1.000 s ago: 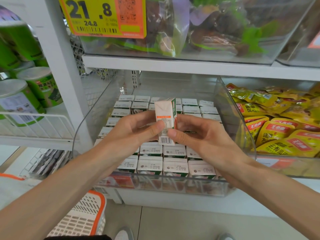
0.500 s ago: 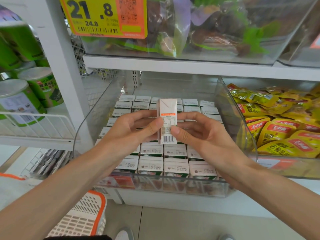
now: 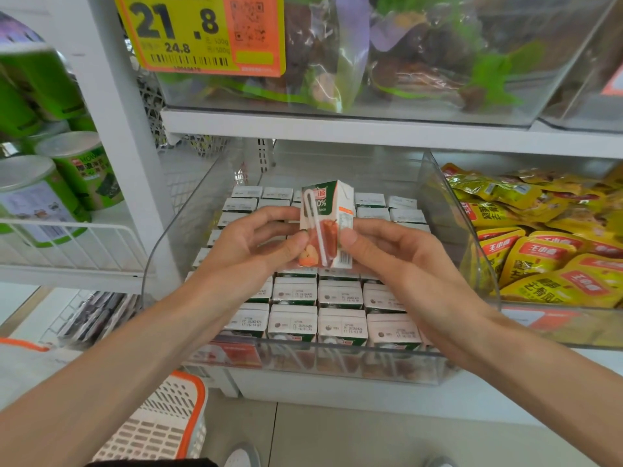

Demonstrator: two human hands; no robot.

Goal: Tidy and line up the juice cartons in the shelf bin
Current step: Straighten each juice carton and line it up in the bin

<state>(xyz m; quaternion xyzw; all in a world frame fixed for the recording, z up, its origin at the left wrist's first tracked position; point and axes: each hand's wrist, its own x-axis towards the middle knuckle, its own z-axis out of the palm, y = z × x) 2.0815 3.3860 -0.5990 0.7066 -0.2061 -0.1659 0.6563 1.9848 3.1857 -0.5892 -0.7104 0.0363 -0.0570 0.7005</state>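
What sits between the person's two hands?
In the head view, a small white-and-green juice carton with a white straw, pinched by left hand and right hand.

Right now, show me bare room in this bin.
Bare bin floor stretches from the back row to the bin's rear. Front rows are packed tight. Left hand and right hand, gripping the carton, hide the middle.

Yellow snack packets in right bin, green canisters left, price tag above, basket below
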